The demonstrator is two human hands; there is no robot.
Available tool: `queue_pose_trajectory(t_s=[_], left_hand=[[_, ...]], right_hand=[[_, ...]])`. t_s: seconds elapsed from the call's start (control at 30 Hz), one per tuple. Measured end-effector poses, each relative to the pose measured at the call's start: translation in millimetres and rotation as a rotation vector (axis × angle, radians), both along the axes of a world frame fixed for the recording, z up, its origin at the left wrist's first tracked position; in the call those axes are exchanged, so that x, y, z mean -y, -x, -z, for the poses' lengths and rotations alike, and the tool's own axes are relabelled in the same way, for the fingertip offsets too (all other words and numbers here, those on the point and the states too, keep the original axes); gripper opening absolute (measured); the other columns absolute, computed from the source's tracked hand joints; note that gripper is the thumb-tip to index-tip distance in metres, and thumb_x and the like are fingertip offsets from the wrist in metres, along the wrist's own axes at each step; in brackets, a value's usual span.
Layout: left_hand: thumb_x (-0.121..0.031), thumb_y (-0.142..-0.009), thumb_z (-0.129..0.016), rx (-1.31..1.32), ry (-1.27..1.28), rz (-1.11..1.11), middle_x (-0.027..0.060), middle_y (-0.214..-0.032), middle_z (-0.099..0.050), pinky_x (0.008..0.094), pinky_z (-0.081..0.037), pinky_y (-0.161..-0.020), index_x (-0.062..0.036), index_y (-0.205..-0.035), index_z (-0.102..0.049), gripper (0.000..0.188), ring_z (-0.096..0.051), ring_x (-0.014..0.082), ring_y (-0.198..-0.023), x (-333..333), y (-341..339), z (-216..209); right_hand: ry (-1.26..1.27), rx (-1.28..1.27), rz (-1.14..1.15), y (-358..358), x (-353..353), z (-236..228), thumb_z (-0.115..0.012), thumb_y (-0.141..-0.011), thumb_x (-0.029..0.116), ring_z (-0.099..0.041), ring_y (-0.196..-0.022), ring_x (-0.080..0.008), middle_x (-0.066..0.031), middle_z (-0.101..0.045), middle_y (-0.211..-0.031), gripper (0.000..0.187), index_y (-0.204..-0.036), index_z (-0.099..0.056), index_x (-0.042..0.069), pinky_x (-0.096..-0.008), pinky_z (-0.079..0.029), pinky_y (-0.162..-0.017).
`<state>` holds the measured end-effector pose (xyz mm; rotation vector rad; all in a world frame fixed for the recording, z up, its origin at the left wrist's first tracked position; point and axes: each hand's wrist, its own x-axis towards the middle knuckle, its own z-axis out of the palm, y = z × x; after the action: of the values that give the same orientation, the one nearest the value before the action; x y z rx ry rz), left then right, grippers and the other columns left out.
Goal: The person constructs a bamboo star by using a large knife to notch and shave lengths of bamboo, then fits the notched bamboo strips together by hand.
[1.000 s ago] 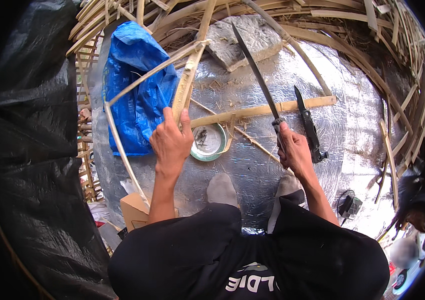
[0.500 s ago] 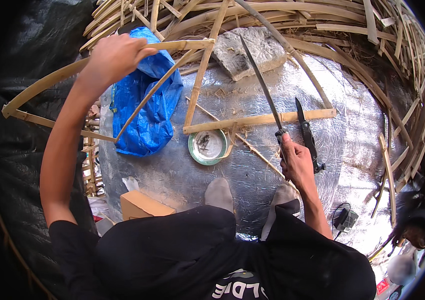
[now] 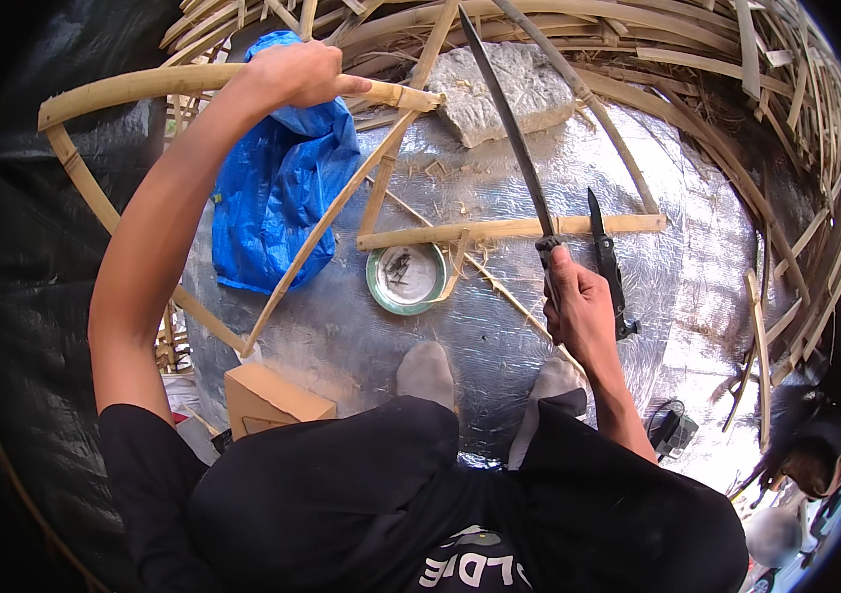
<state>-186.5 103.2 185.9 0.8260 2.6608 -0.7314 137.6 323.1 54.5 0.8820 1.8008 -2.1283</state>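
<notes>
My left hand [image 3: 294, 74] is closed round the top strip of a triangular bamboo frame [image 3: 143, 84], held raised at the upper left. One corner of this frame hangs low near the cardboard box. In my right hand [image 3: 580, 306] is the handle of a long dark machete [image 3: 507, 114], its blade pointing up and away. Behind the blade lies a second triangular bamboo frame [image 3: 499, 230] on the silver sheet. A black folding knife [image 3: 606, 262] lies open just right of my right hand, crossing that frame's near strip. The blade's tip passes in front of the stone block.
A rough stone block [image 3: 509, 94] sits at the back. A blue plastic bag [image 3: 277, 198] and a green-rimmed bowl of nails [image 3: 381, 282] rest on the silver sheet [image 3: 499, 341]. Bamboo strips [image 3: 717, 69] pile along the back and right. A cardboard box [image 3: 277, 395] stands near my left knee.
My left hand has moved up and right with its bamboo frame, whose low corner swung nearer to me. The machete has tilted slightly left, its tip further away.
</notes>
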Motion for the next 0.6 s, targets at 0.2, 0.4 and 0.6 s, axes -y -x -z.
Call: queue_pose_trajectory(t_s=[0.2, 0.4, 0.6], left_hand=[[-0.072, -0.094, -0.046, 0.211, 0.087, -0.266, 0.0097, -0.052, -0.053, 0.0413, -0.046, -0.048, 0.0012, -0.062, -0.058, 0.081, -0.057, 0.0255, -0.048, -7, 12, 1], [-0.079, -0.086, -0.050, 0.525, -0.054, -0.446, -0.0057, -0.051, -0.029, 0.0288, -0.022, -0.039, -0.0125, -0.057, -0.048, 0.073, -0.029, 0.0103, -0.040, 4, 10, 21], [-0.083, -0.085, -0.047, 0.532, -0.046, -0.429, -0.0046, -0.050, -0.030, 0.0299, -0.024, -0.039, -0.0133, -0.053, -0.043, 0.077, -0.031, 0.0107, -0.040, 16, 24, 36]], right_hand=[[0.008, 0.094, -0.034, 11, 13, 18, -0.052, -0.100, 0.058, -0.037, -0.038, -0.0075, 0.0025, -0.040, -0.052, 0.060, -0.065, -0.044, 0.010, -0.0254, -0.027, -0.036], [0.007, -0.020, 0.007, 9, 6, 13, -0.052, -0.100, 0.056, -0.040, -0.041, -0.0059, 0.0041, -0.041, -0.053, 0.058, -0.067, -0.050, 0.009, -0.0254, -0.030, -0.038], [-0.071, 0.003, -0.002, 8, 5, 12, -0.055, -0.102, 0.050, -0.041, -0.048, -0.0048, 0.0040, -0.043, -0.057, 0.056, -0.069, -0.052, 0.005, -0.0258, -0.033, -0.044]])
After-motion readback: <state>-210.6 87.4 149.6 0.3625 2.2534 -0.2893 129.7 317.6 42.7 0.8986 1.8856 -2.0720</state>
